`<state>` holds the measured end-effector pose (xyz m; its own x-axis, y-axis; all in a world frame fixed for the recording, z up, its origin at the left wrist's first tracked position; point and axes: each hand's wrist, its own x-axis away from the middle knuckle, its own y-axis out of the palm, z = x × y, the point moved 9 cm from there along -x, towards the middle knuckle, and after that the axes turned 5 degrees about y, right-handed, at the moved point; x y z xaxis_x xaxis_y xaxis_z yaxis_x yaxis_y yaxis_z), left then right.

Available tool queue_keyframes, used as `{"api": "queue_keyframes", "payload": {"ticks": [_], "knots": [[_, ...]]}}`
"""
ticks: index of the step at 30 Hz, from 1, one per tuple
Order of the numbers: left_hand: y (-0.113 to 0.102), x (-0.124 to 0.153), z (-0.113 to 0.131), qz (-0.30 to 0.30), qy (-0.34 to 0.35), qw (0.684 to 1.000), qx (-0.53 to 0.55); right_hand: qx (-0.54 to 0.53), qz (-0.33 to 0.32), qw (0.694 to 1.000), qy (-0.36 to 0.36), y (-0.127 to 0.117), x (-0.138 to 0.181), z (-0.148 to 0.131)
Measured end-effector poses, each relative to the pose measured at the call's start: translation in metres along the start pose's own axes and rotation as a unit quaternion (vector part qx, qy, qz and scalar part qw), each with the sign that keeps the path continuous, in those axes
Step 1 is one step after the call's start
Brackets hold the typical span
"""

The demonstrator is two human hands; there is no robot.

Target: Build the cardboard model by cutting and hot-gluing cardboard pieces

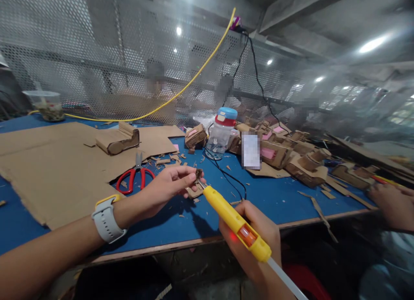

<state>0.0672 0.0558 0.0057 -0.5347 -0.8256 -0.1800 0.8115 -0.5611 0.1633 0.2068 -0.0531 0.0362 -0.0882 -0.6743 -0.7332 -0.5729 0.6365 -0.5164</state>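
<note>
My left hand pinches a small brown cardboard piece between thumb and fingers, above the blue table. My right hand is wrapped round a yellow hot glue gun shaped like a thick pen. Its metal tip meets or nearly touches the cardboard piece; I cannot tell which. A whitish glue stick sticks out of the gun's rear. Scissors with red handles lie beside my left wrist, blades pointing away.
A large cardboard sheet covers the left side, with a cardboard model on it. Further back stand a clear bottle and several cardboard constructions. A black cable crosses the table. At right is another person's hand.
</note>
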Motion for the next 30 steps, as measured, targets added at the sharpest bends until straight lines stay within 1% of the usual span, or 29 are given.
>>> {"api": "queue_keyframes", "payload": {"ticks": [8,17,22,30], "knots": [[-0.0002,-0.0002,-0.001,0.017,-0.011,1.0,0.024,0.001,-0.006,1.0,0.01,0.0024,-0.0005,0.002],[-0.0007,-0.0009,-0.0021,0.012,-0.006,1.0,0.025,-0.063,-0.032,0.997,0.026,0.0009,-0.0042,-0.0026],[0.0006,-0.0009,-0.0024,0.002,0.0,1.0,0.018,-0.033,-0.005,0.999,0.027,-0.001,-0.0045,-0.0002],[-0.0013,0.0003,-0.0026,0.006,0.005,1.0,0.005,0.001,0.007,0.999,0.036,0.0,-0.0038,0.0033]]}}
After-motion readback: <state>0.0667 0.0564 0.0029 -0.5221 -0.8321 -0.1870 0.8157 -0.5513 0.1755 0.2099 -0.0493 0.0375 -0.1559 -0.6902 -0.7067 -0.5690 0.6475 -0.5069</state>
